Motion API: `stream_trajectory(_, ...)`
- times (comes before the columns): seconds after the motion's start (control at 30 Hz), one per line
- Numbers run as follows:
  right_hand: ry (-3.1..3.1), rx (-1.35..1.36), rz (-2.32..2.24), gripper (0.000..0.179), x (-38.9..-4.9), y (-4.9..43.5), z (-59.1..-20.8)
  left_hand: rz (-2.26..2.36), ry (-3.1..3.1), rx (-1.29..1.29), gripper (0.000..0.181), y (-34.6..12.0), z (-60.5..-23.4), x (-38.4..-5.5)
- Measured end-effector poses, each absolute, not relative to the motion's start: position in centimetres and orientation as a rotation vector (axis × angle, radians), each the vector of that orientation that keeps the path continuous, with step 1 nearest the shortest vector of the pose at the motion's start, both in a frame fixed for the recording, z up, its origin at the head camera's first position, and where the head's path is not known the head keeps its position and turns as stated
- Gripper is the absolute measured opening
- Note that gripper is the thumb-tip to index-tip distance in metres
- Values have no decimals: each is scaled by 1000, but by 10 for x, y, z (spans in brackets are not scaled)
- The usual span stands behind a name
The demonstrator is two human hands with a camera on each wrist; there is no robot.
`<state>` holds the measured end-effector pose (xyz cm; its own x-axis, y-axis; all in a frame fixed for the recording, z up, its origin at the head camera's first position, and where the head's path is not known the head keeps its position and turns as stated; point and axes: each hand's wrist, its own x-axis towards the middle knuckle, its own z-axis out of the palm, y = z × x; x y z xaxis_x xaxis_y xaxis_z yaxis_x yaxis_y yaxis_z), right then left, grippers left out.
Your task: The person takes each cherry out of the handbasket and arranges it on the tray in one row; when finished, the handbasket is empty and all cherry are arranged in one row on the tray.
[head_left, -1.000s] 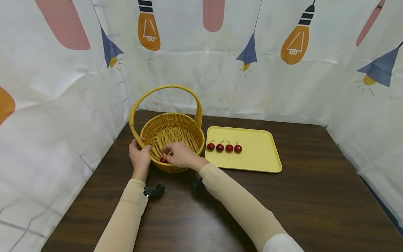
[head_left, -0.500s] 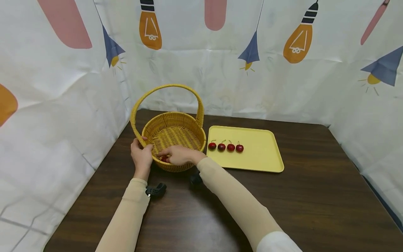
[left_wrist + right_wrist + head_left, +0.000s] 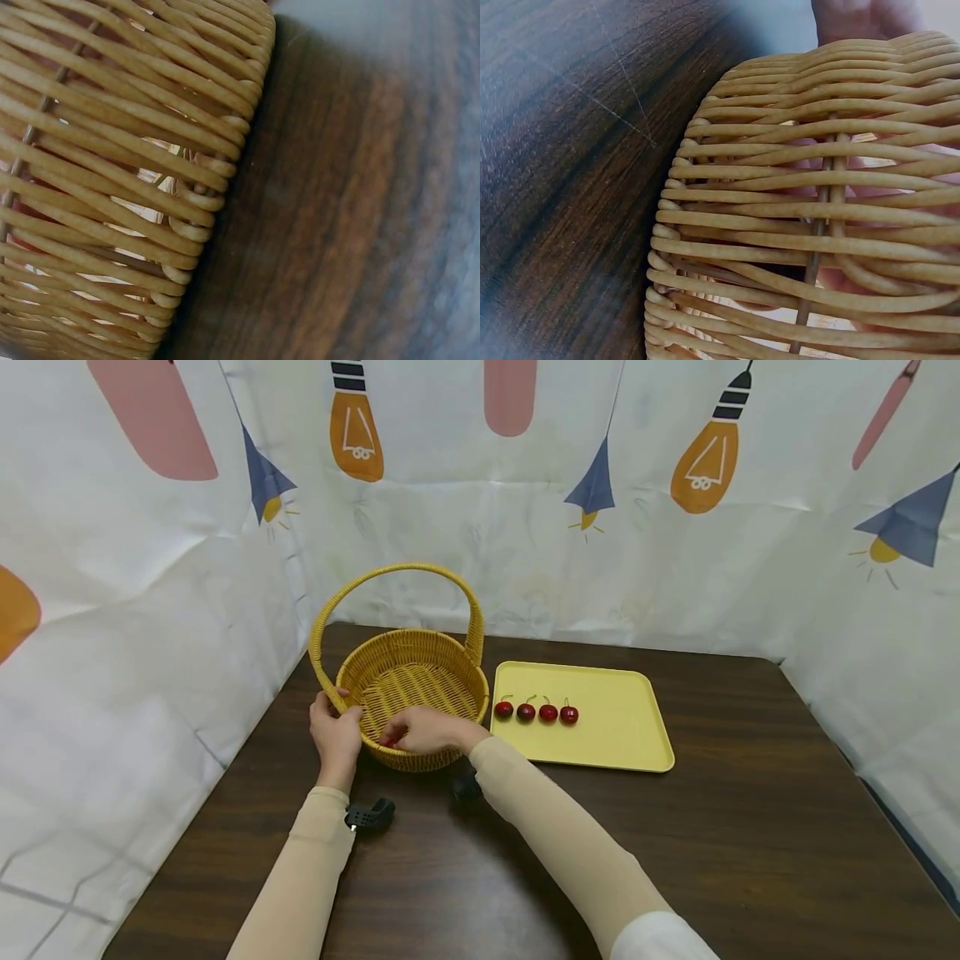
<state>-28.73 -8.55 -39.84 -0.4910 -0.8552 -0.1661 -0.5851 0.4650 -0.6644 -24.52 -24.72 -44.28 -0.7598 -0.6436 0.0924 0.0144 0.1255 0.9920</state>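
Observation:
In the head view a yellow wicker basket (image 3: 408, 647) with a tall arched handle stands on the dark wood table. My left hand (image 3: 335, 739) grips its left rim at the foot of the handle, thumb on the inner side. Over the front rim reaches my right hand (image 3: 431, 729), its fingers curled down inside around a red cherry (image 3: 391, 744) that they mostly cover. Both wrist views look at the basket's woven wall from outside, close up; skin shows through the gaps of the wall (image 3: 855, 202) in the right wrist view.
Right of the basket lies a yellow tray (image 3: 615, 718), with several stemmed cherries (image 3: 526, 712) in a row on its left half. A printed white cloth (image 3: 465, 527) hangs behind the table. A dark band (image 3: 370, 815) sits at my left wrist.
My right hand has dipped lower into the basket, and its fingers have closed around the cherry, which was more exposed before. My left hand keeps its place on the rim.

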Motion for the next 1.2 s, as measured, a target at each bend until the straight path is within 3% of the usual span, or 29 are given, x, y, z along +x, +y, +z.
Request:
stream_trajectory(0.27, 2374, -1210, -774, 19, -284, -84, -400, -1684, -1899, 619, 28, -246, -443, -245)
stream_trajectory(0.73, 2795, -1184, -1132, 26, -263, -70, -401, -1658, -1924, 633, 28, -247, -442, -247)
stream_trajectory(1.2, 2705, -1239, -1677, 31, -265, -8, -389, -1683, -1915, 631, 28, -248, -442, -244)
